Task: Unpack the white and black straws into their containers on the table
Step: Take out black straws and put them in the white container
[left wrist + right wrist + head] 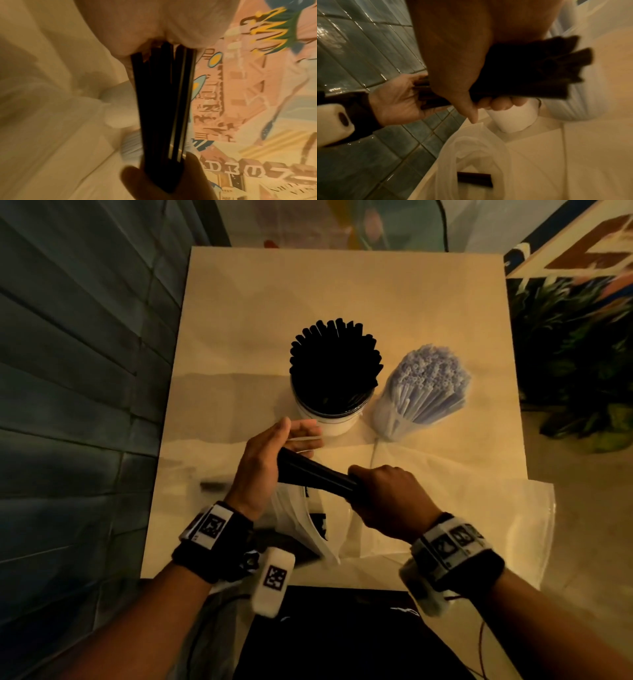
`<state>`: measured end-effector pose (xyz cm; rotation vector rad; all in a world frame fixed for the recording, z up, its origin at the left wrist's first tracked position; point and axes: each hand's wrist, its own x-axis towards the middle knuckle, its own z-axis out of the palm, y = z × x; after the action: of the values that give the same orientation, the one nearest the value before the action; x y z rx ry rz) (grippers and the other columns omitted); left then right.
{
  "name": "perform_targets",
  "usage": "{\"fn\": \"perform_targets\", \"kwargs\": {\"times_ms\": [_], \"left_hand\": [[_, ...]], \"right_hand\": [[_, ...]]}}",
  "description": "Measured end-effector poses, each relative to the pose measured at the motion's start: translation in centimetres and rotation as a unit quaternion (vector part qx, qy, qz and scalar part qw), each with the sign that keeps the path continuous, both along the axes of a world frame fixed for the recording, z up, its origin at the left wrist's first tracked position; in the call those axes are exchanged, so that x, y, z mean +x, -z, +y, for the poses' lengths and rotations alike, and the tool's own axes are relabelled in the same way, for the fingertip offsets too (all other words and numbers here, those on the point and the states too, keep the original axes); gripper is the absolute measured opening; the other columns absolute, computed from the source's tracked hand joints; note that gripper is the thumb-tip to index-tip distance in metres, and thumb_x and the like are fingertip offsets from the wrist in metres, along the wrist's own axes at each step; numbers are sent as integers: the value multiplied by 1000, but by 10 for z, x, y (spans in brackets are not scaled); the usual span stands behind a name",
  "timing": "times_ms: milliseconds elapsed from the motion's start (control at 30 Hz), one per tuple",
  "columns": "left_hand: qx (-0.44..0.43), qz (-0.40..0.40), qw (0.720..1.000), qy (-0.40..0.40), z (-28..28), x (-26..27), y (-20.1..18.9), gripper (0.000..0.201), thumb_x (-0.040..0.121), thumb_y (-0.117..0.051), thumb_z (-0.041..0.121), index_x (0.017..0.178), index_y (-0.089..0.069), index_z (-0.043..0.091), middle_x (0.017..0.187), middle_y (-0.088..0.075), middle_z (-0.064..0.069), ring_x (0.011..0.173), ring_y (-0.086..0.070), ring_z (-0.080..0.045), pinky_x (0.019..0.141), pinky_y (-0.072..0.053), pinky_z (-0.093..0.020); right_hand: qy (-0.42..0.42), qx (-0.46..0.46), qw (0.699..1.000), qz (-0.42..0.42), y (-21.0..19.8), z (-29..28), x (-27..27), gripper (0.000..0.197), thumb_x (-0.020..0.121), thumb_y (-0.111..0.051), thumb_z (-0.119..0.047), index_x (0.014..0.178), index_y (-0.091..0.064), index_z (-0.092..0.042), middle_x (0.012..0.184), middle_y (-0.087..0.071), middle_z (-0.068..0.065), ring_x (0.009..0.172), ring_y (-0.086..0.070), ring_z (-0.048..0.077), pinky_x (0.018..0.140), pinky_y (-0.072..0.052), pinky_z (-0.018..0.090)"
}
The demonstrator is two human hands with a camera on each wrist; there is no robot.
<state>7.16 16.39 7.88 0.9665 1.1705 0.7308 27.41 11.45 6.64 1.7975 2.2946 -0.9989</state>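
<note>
Mostly done: both containers full; right hand [387, 498] clamps last black-straw bundle [315, 470], left hand [274, 453] flat vs. ends; few straws in bag [474, 178].

Black wristbands [205, 546] carry white marker-printed camera units [273, 580].

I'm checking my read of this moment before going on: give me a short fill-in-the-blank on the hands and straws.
1. The right hand grips a bundle of ____ straws.
2. The left hand meets the bundle's end with a flat, ____ palm.
3. The white cup holds ____ straws.
4. The white straws stand to the ____ of the cup.

Missing words: black; open; black; right
</note>
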Motion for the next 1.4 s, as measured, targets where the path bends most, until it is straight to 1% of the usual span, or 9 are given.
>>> {"fn": "perform_targets", "kwargs": {"times_ms": [233,333,500,667,800,933,1067,1200,1400], "left_hand": [[-63,-119,983,-121,11,-11,1,54,107,-25,45,124,-61,9,123,-68,-15,120,-62,-29,106,-46,-46],[-182,-151,960,-148,6,-4,13,53,104,-30,49,110,-64,10,106,-73,-10,106,-67,-29,96,-51,-45],[-300,-190,929,-103,-16,20,20,51,104,-29,53,118,-62,18,121,-70,-9,108,-69,-31,86,-52,-49],[-286,-201,934,-74,-22,27,26,47,86,-51,47,126,-63,26,123,-70,-6,109,-69,-25,91,-53,-45],[-299,-178,934,-81,-19,32,25,24,79,-53,36,83,-68,17,72,-52,-6,51,-49,-11,47,-32,-20],[-282,-111,950,-73,-19,38,24,28,103,-35,18,79,-48,12,52,-41,-1,36,-33,-8,38,-20,-19],[-263,-70,962,-34,-11,41,22,35,105,-38,23,72,-45,11,51,-38,-2,40,-29,-12,42,-19,-23],[-232,3,973,-5,0,43,25,29,101,-53,25,78,-56,8,57,-51,-6,44,-40,-13,45,-25,-25],[-21,193,978,-81,24,27,39,27,86,-75,35,91,-59,13,80,-66,2,68,-61,-14,64,-50,-31]], "right_hand": [[100,37,976,189,1,20,-18,8,90,-66,-32,89,-59,-28,65,-59,-11,57,-56,9,57,-44,29],[199,54,905,372,-22,32,-26,19,91,-70,-19,80,-58,-28,55,-58,-16,46,-56,3,48,-40,14],[270,48,784,557,-44,44,-47,23,90,-68,-7,77,-60,10,63,-62,19,47,-59,36,43,-49,38],[278,52,777,563,-34,40,-56,14,83,-75,-4,81,-64,5,76,-66,15,67,-66,29,63,-56,40],[299,39,771,562,-27,34,-57,17,81,-78,-3,83,-63,6,80,-66,17,73,-65,25,67,-54,35],[321,39,743,586,-38,33,-53,12,82,-74,-5,77,-64,-2,72,-65,19,66,-65,32,64,-56,45],[343,72,706,616,-52,40,-37,17,84,-70,-9,71,-60,-6,62,-56,19,57,-55,36,61,-48,54],[378,112,667,632,-60,57,-11,28,90,-62,-2,66,-55,-16,55,-50,2,49,-45,24,56,-40,41],[409,247,686,549,-56,92,13,27,94,-63,-16,70,-62,-28,60,-55,5,56,-52,34,58,-45,53]]}}
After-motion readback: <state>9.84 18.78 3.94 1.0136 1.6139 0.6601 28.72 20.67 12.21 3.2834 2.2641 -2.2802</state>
